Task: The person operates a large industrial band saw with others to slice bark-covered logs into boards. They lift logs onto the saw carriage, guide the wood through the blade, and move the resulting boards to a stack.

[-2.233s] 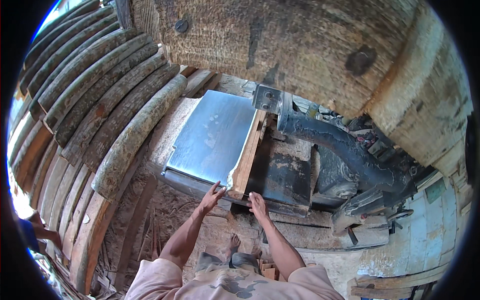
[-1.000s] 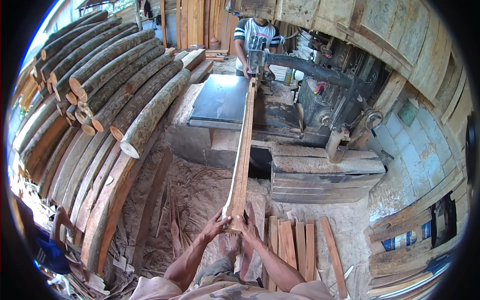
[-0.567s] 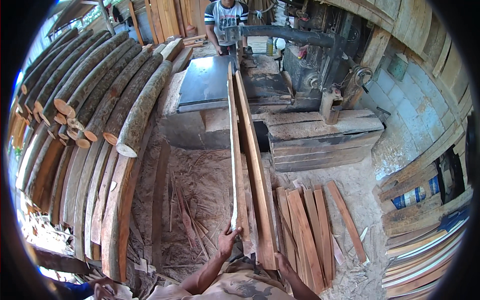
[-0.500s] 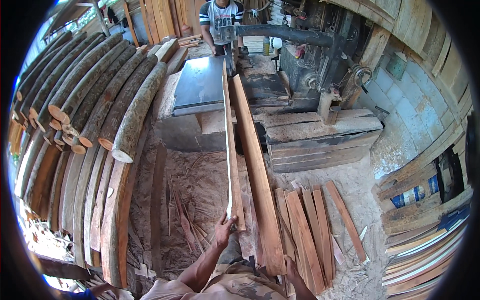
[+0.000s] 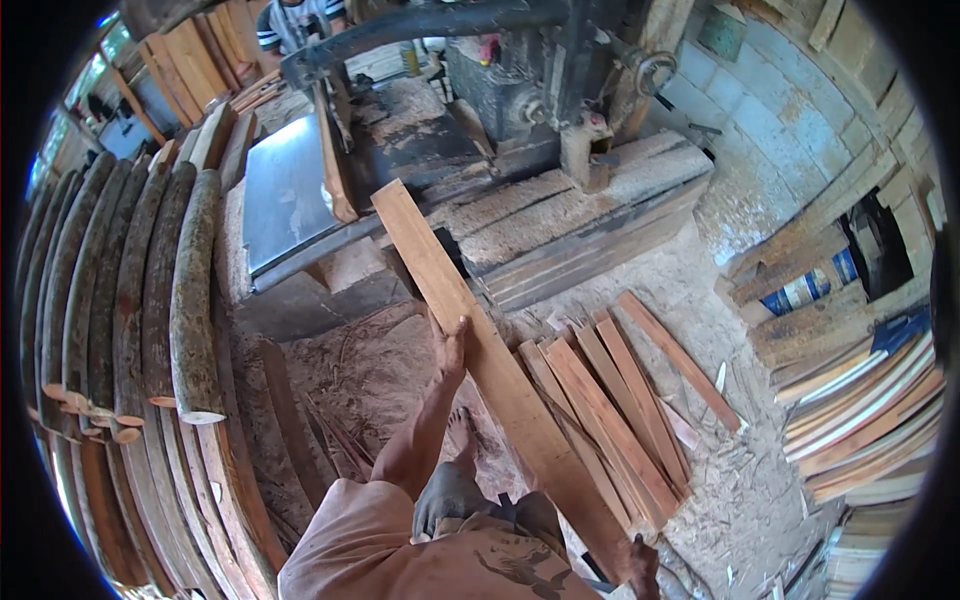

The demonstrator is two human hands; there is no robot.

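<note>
My left hand grips a long, flat wooden plank partway along it. My right hand is closed around its near end at the lower right. The plank slants up and left toward the band saw machine, with its far end in front of the saw's metal table. Another narrow piece of wood lies beside the metal plate at the blade area, touched by neither hand.
Bark-covered logs are piled at my left. Cut boards lie on the dusty floor at my right, beside stacked strips. A co-worker in a white shirt stands behind the saw. A wooden block base fronts the machine.
My left hand has left the white-edged strip and moved forward onto the wider plank, which now slants more to the left. My view has turned, shifting the saw leftward.
</note>
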